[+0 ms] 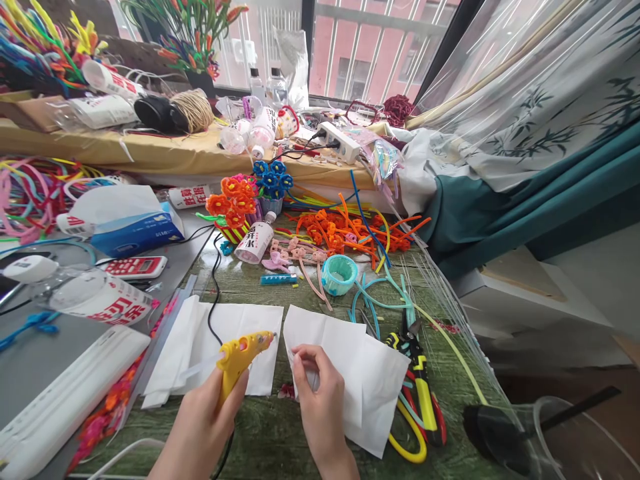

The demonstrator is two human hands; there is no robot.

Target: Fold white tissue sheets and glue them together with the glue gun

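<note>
My left hand (pixel 207 417) grips a yellow hot glue gun (pixel 241 355), nozzle pointing right, its black cord running back across the table. My right hand (pixel 316 393) pinches something small and pale between thumb and fingers just right of the nozzle; I cannot tell what it is. Under both hands lie white paper sheets (pixel 367 380) on the green wooden table (pixel 280 427).
Yellow-handled pliers and cutters (pixel 417 380) lie right of the paper. Behind are a teal tape roll (pixel 339 274), orange pipe-cleaner flowers (pixel 233 200), loose pipe cleaners (pixel 350 230), a small bottle (pixel 257 241), a tissue pack (pixel 135 223) and a power strip (pixel 340 141).
</note>
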